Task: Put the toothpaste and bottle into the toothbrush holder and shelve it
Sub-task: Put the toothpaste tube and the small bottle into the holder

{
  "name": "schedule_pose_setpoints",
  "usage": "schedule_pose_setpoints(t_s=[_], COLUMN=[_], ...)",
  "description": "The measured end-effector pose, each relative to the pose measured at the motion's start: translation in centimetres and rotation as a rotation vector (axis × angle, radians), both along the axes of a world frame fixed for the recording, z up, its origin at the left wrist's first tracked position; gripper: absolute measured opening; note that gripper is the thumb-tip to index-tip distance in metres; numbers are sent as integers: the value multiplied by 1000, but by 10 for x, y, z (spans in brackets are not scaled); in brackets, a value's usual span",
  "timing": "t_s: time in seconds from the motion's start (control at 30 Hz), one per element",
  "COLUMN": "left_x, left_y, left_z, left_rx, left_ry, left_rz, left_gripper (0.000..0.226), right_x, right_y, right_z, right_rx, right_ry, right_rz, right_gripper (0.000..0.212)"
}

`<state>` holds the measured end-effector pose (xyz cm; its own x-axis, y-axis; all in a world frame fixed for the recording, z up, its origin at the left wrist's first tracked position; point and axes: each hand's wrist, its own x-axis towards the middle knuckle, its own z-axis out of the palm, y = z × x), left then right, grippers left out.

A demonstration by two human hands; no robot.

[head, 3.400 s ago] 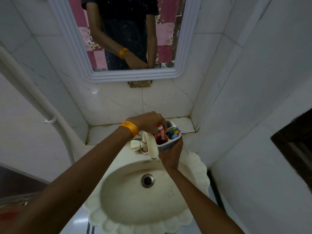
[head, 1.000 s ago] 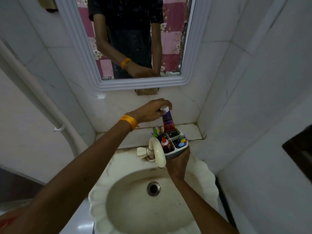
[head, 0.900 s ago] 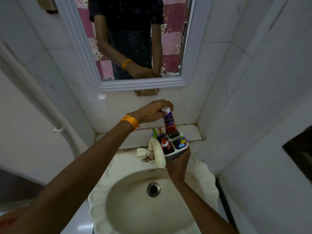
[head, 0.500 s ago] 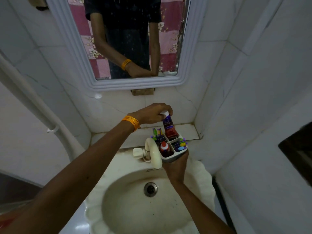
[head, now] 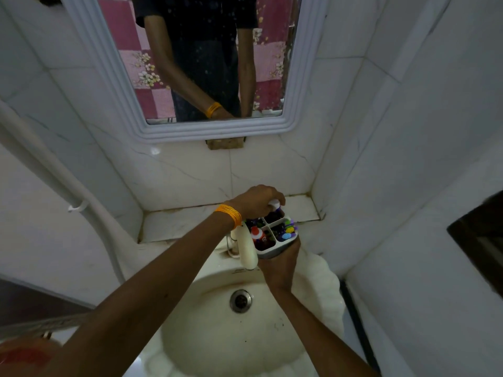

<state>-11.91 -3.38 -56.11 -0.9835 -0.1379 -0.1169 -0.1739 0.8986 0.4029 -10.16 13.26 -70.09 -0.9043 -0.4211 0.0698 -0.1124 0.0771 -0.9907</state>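
Observation:
My right hand (head: 280, 265) grips the white toothbrush holder (head: 275, 250) from below, holding it above the back of the sink. The holder has several compartments. A red toothpaste tube (head: 257, 235) with a white cap stands in the near left one, and colourful toothbrushes (head: 288, 232) fill the right one. My left hand (head: 255, 201), with orange bangles on the wrist, is closed over the white cap of a dark purple bottle (head: 276, 212). The bottle sits deep in the far compartment, only its top showing.
A cream tap (head: 246, 247) stands just left of the holder, over the scalloped white basin (head: 324, 281) with its metal drain (head: 241, 300). A marble ledge (head: 177, 223) runs behind the sink, below a white-framed mirror (head: 217, 131). Tiled walls close in on both sides.
My left hand has pushed the purple bottle down into the far compartment; earlier it stood high above the holder. The holder stays in my right hand.

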Motion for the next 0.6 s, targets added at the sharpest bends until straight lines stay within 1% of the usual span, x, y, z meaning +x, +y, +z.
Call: schedule_pose_setpoints(t_s=[0.13, 0.27, 0.3, 0.5, 0.6], left_x=[-4, -2, -1, -1, 4], left_y=[4, 7, 9, 17, 15], left_z=[2, -4, -6, -3, 6], left_rx=[-4, -31, -25, -35, 16], left_ry=[-26, -110, -107, 66, 245], left_rz=[-20, 9, 18, 77, 168], left_gripper=[30, 32, 32, 27, 27], right_x=[0, 1, 1, -8, -11], right_y=[1, 1, 1, 3, 4], right_z=[1, 2, 1, -4, -6], right_rx=[19, 41, 46, 45, 53], right_ry=[-12, 16, 18, -4, -13], right_rz=[-30, -14, -10, 1, 0], right_gripper=[131, 132, 132, 129, 125])
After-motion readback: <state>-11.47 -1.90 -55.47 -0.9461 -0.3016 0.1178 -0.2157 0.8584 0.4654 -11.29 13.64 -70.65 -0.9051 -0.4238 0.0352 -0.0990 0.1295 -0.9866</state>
